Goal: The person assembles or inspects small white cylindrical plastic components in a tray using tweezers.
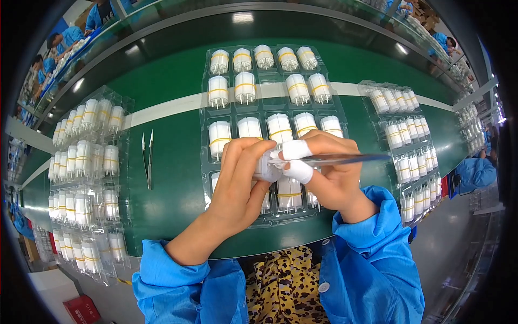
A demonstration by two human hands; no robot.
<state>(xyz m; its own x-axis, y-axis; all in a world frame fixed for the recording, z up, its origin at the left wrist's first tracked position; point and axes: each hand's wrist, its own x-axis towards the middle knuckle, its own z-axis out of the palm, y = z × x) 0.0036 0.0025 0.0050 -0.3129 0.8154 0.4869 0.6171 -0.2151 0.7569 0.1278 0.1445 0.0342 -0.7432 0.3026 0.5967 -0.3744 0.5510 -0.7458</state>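
Note:
My left hand (229, 181) pinches a white and clear cylindrical part (264, 168) between thumb and fingers, its end turned toward my right hand. In my right hand (337, 175) are metal tweezers (350, 158), their tips at the end of that part. White wraps cover the thumb and a finger of this hand. Both hands are over a clear plastic tray (273, 102). Rows of white cylinders (245, 88) with yellow bands and metal pins stand in its pockets; my hands hide some of them.
A second pair of tweezers (148, 162) lies on the green table (167, 200), left of the tray. Stacked trays of banded cylinders stand at the left (81, 159) and right (404, 135). A metal rail (259, 7) runs along the far side. People in blue work beyond.

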